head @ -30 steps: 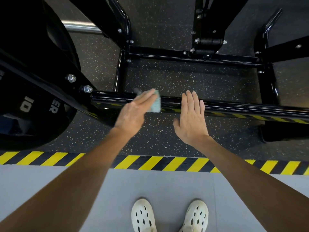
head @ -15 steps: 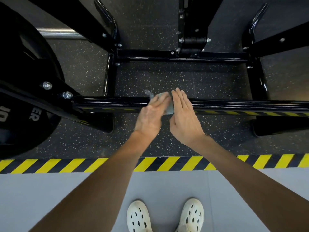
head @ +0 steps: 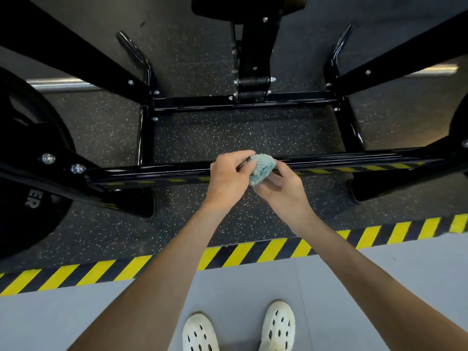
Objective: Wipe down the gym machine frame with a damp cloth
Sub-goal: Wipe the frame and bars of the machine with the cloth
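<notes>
A bunched light blue cloth (head: 262, 167) is lifted just above the near crossbar of the black gym machine frame (head: 152, 172). My left hand (head: 226, 179) grips the cloth's left side with curled fingers. From below and the right, my right hand (head: 281, 188) cups the cloth, its fingers curled under it. Both hands hover over the middle of the glossy bar, which reflects the yellow and black stripes.
A black weight plate (head: 27, 173) hangs at the left, another plate edge (head: 459, 122) at the right. Frame legs and a rear crossbar (head: 240, 101) stand beyond on speckled rubber floor. Yellow-black hazard tape (head: 253, 252) borders grey flooring where my white shoes (head: 277, 325) stand.
My left hand slid the cloth right along the bar to my right hand. Both hands then came off the bar and bunched the cloth between them.
</notes>
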`<state>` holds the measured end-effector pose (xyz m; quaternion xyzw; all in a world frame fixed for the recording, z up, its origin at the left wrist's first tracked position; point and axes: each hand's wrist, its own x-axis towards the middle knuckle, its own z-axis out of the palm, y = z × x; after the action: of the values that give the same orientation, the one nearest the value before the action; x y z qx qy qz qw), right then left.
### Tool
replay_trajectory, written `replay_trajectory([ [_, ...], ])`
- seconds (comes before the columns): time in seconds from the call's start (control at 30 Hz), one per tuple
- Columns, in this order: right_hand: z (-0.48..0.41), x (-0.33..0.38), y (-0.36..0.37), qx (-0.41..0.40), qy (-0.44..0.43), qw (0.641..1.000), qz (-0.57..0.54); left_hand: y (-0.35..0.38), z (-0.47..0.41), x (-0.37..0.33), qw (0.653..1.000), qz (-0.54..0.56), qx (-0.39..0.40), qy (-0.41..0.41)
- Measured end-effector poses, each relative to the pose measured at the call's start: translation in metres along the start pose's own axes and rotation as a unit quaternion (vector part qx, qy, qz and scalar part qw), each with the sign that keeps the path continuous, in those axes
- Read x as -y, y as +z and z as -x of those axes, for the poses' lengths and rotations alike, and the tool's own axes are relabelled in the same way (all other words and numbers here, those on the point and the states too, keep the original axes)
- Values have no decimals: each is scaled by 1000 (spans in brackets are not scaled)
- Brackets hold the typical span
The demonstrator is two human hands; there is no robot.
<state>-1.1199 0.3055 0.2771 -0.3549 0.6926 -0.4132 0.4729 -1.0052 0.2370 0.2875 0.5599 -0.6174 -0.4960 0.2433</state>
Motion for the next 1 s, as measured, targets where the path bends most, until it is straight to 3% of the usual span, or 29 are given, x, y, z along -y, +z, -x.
replay_trajectory([
  [0.27, 45, 57, -42, -1, -31, 996, -83, -10, 33, -79, 998, -1, 57, 25],
  [0.4, 86, 104, -78, -14, -78, 991, -110, -18, 66, -140, 991, 9, 124, 56],
  [0.57, 171, 169, -120, -16, -56, 986, -155, -33, 136, -228, 979, 54, 185, 60],
  [0.7, 245, 227, -160, -5, -49, 976, -212, -38, 193, -301, 979, 1, 161, 127],
  [0.87, 335, 301, -218, -58, -110, 986, -114, -42, 255, -407, 962, -34, 148, 229],
  [1.0, 389, 349, -283, -86, -126, 983, -99, -38, 294, -492, 945, -41, 142, 292],
])
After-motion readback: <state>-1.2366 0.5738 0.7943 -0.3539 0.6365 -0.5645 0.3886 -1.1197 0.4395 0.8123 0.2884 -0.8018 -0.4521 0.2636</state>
